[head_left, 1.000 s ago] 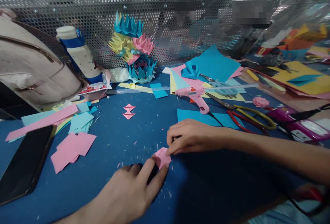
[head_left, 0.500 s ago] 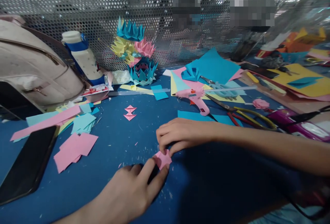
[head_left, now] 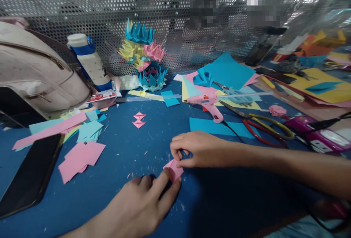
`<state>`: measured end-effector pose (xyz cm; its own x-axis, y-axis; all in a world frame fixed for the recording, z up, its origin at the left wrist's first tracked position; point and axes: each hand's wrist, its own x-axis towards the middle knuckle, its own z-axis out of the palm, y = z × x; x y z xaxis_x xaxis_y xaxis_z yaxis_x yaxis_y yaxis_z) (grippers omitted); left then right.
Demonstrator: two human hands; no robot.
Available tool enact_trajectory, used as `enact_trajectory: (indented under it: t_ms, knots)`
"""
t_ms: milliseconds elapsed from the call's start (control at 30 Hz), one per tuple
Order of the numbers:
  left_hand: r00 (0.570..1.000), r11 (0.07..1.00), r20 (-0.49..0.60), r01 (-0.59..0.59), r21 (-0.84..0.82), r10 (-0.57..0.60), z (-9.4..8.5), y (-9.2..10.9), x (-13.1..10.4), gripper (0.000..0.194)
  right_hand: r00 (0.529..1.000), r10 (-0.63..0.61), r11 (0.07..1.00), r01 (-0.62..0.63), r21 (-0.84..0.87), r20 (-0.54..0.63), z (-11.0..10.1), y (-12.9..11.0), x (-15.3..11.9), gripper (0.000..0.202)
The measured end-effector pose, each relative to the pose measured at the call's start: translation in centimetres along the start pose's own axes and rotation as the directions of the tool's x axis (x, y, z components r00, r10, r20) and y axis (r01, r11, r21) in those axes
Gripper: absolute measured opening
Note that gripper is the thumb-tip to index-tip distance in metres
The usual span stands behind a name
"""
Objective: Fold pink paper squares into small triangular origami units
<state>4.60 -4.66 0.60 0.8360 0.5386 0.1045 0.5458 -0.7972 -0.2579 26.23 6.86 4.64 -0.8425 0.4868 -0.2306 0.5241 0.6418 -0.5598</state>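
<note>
A small piece of pink paper [head_left: 175, 171], partly folded, lies on the blue tabletop between my hands. My left hand [head_left: 145, 199] presses its near left side, with the index finger on top and the thumb at the lower edge. From the right, my right hand [head_left: 197, 149] pinches the paper's upper edge between thumb and curled fingers. Beyond them sit two small folded pink pieces [head_left: 139, 120], close together. A stack of pink paper squares [head_left: 79, 160] rests to the left. My fingertips hide part of the paper's folds.
Behind my right hand lie a pink glue gun [head_left: 205, 102], a blue paper strip [head_left: 219, 126] and scissors [head_left: 263, 124]. A black phone [head_left: 33, 174] is at the left. Folded-paper flowers [head_left: 152, 75], a bottle [head_left: 87, 60] and a bag [head_left: 41, 70] stand along the perforated metal screen [head_left: 104, 22].
My right hand has shifted slightly right and down, its fingers curling more over the paper's upper edge. A flap on the pink paper now looks folded over. My left hand stays nearly in place.
</note>
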Motion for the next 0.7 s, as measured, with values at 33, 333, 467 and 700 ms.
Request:
enact_trajectory:
  t_ms: [33,333,467,700]
  knots:
    - [1.000,1.000,0.001,-0.010,0.020,0.010,-0.1,0.0,-0.1,0.061,1.000,0.018,0.999,-0.018,0.035,0.001,0.1,-0.1,-0.1,0.009]
    - [0.999,0.994,-0.026,0.048,0.096,-0.046,-0.7,-0.6,-0.7,0.063,0.997,0.050,0.920,-0.022,0.390,-0.061,1.1,0.5,0.0,0.019]
    - [0.998,0.993,-0.028,0.063,0.102,-0.060,-1.0,-1.2,-1.4,0.064,0.988,0.125,0.906,-0.075,0.417,-0.094,1.6,0.3,-0.5,0.026]
    - [0.996,0.999,-0.081,0.037,0.004,-0.037,0.4,-1.6,-2.9,0.059,0.972,-0.086,0.962,0.137,0.234,-0.218,2.5,0.0,-1.7,0.018]
